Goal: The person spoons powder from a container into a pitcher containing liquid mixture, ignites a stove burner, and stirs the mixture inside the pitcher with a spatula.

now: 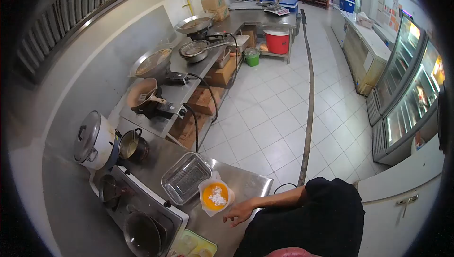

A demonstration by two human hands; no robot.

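My right hand (239, 213) reaches in from the right over the steel counter, fingers apart and holding nothing I can see. Just beside it stands a whitish pitcher (205, 205) containing orange liquid (209, 197) topped by a heap of white powder (217, 196). Whether the fingers touch the pitcher I cannot tell. Against the pitcher's far side is a clear rectangular dish (184, 177). My left hand is out of view.
A stove (156, 217) carries a dark wok (142, 233). A lidded pot (97, 146) and a small dark pot (134, 146) stand farther back. A green-rimmed tray (195, 245) sits at the near edge. A long pole-like strip (309, 91) crosses the tiled floor.
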